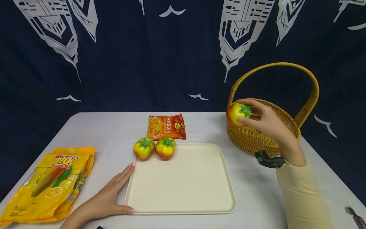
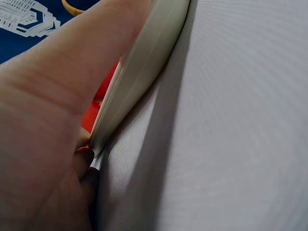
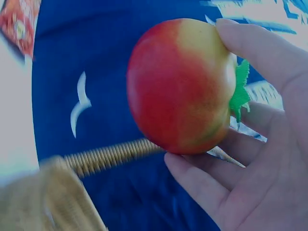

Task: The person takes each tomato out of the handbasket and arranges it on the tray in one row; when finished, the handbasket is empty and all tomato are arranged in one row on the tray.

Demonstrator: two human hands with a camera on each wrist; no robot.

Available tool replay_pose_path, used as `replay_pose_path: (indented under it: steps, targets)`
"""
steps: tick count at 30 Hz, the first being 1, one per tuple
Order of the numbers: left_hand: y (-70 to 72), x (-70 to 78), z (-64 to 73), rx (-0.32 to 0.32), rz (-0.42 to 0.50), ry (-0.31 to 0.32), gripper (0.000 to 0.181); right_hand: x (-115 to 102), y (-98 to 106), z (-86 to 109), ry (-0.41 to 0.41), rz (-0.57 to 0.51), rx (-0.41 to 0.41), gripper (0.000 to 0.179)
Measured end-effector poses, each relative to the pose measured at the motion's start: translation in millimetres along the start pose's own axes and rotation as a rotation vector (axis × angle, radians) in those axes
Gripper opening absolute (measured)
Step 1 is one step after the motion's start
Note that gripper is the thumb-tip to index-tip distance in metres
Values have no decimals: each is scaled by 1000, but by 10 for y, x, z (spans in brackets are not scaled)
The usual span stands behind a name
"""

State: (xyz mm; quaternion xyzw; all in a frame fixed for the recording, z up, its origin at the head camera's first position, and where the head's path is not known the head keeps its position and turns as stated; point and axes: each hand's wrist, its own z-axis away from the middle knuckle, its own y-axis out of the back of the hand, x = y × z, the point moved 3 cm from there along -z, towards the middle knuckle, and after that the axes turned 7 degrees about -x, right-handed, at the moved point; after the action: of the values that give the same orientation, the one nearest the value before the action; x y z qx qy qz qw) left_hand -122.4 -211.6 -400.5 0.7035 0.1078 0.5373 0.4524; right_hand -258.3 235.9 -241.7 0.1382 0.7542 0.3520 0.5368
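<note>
My right hand (image 1: 264, 119) grips a red-and-yellow toy tomato (image 1: 236, 115) with a green leafy top, held over the left rim of the wicker basket (image 1: 248, 141). In the right wrist view, thumb and fingers close round the tomato (image 3: 178, 86) from its leafy side. My left hand (image 1: 110, 194) lies along the left edge of the cream tray (image 1: 183, 184), fingers extended and thumb by its near corner. Two more tomatoes, a left one (image 1: 144, 149) and a right one (image 1: 165, 148), sit side by side at the tray's far left corner.
Behind the tray lies an orange snack packet (image 1: 166, 126). Yellow candy bags (image 1: 51, 187) are at the left of the white table (image 1: 114, 130). The basket's tall handle (image 1: 281, 64) arches up at the right, before a dark blue patterned cloth (image 1: 148, 63).
</note>
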Motion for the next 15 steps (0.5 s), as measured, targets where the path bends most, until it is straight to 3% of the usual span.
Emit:
replay_pose_path:
  steps: [11,15]
  targets:
    - [-5,-9,7,4,-17,1,115,-175,-643,-357,209,-316,-153,55]
    - [-2,-13,2,6,-22,6,116,-195,-888,-443,247,-322,-192,54]
